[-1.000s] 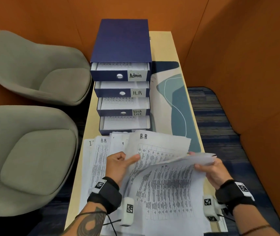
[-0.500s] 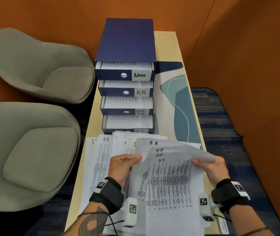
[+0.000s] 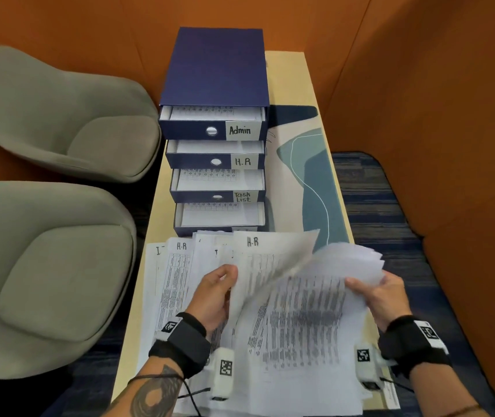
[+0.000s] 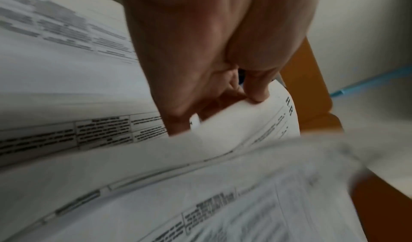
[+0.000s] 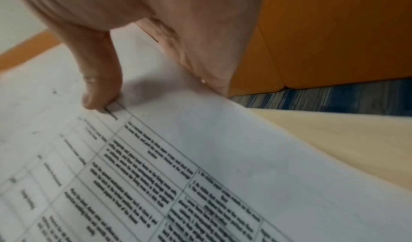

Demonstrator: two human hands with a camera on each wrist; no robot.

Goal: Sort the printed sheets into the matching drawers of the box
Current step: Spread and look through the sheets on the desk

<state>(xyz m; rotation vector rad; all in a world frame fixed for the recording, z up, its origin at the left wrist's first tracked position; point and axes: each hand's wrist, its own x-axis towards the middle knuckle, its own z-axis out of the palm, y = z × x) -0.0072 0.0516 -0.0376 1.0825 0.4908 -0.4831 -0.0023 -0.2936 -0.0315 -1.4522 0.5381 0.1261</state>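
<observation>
A dark blue drawer box (image 3: 216, 64) stands on the table with its drawers pulled out: Admin (image 3: 241, 130), H.R (image 3: 242, 161), Task List (image 3: 242, 196) and a lowest one whose label is hidden. Printed sheets (image 3: 177, 272) lie spread in front of it. My left hand (image 3: 217, 288) pinches the left edge of a lifted sheet marked H.R (image 3: 265, 260), thumb on top (image 4: 256, 94). My right hand (image 3: 375, 291) grips the right edge of a bundle of sheets (image 3: 303, 320), thumb pressed on the top page (image 5: 100, 101). The pages between the hands are blurred.
Two grey armchairs (image 3: 59, 115) (image 3: 44, 281) stand left of the narrow wooden table (image 3: 297, 73). Orange padded walls (image 3: 420, 85) close in behind and at the right. A patterned teal mat (image 3: 315, 182) lies right of the box. Blue carpet (image 3: 369, 191) shows beyond the table edge.
The left hand has peeled an H.R sheet up and to the left off the bundle. The bundle in the right hand has fanned and shifted slightly right.
</observation>
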